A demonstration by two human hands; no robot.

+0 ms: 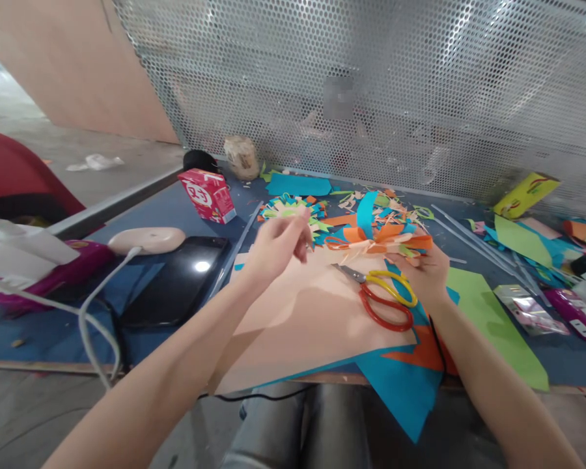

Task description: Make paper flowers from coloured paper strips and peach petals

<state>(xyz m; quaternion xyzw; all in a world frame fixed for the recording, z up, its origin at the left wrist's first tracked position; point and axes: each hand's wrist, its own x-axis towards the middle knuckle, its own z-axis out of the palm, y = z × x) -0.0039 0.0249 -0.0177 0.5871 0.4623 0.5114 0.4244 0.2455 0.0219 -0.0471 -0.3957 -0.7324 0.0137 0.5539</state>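
Over a blue tabletop (pixel 151 212), a looped bundle of orange, blue and peach paper strips (pixel 395 236) is gripped at its right end by a person's right hand (pixel 430 268), the fingers closed and partly hidden behind it. Several loops are formed, but loose ends stick out, so the piece looks only part-made. The left hand (pixel 280 244), well apart from the bundle, is raised with fingers curled inward; whether they pinch anything cannot be told. Just beyond lies a fringed paper rosette (pixel 287 211), seemingly further along. Below the bundle, scissors (pixel 357 276) rest on a peach sheet (pixel 293 312); a green sheet (pixel 493 326) remains largely uncut to the right. At left sit a black smartphone (pixel 176 280) and red carton (pixel 208 195).
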